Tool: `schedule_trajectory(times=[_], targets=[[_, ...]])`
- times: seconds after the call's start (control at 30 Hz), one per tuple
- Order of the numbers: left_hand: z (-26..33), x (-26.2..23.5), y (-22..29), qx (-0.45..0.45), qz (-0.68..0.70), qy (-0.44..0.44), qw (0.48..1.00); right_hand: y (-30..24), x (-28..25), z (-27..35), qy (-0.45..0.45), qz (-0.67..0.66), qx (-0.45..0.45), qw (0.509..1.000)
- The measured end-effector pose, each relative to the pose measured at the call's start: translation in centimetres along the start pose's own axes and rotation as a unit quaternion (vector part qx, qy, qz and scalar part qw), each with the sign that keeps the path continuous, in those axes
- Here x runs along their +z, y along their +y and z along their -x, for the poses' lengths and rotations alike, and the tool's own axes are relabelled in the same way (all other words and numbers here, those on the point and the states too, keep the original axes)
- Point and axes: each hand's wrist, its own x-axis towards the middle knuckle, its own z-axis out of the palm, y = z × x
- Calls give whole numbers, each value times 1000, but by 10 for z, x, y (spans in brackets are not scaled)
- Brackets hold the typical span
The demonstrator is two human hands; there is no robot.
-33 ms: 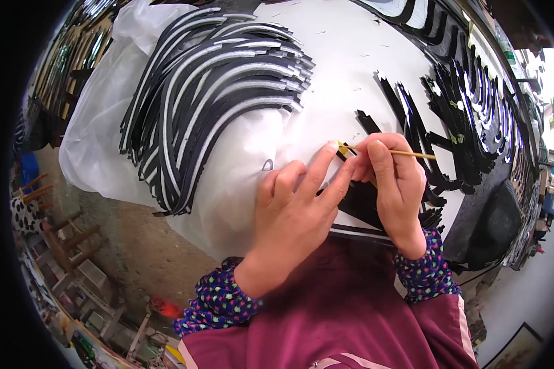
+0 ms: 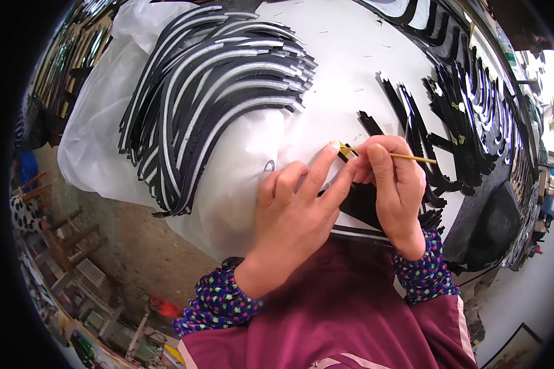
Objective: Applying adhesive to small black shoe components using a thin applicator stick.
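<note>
White sheeting (image 2: 351, 80) covers the worktable, with a big fanned stack of black curved strips with white edges (image 2: 215, 92) up left and more black pieces (image 2: 468, 111) off right. Left hand (image 2: 295, 215) lies flat, fingers stretched out, pressing down a black strip (image 2: 366, 206) near the table's front edge. Right hand (image 2: 394, 184) is pinched tight round a thin yellow-tipped stick (image 2: 406, 157), its tip right on that strip.
</note>
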Motion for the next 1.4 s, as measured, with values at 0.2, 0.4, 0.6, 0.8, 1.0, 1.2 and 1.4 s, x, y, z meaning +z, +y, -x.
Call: schedule_trajectory(times=[0.2, 0.4, 0.6, 0.8, 1.0, 1.2, 1.4], targets=[[0, 1, -1, 1, 0, 5, 1000, 5, 2, 0, -3, 73, -61, 995], [2, 3, -2, 5, -10, 11, 1000, 9, 6, 1, 18, 80, -127, 989], [2, 3, -1, 1, -16, 8, 1000, 9, 5, -2, -5, 81, -95, 992], [-1, 1, -2, 8, -35, 16, 999, 9, 7, 0, 16, 120, -100, 988], [1, 2, -1, 5, -22, 20, 1000, 12, 5, 0, 4, 70, -118, 991], [3, 4, 0, 2, -19, 9, 1000, 11, 6, -2, 2, 94, -115, 989], [1, 2, 0, -1, -25, 4, 1000, 11, 6, -4, 4, 95, -120, 988]])
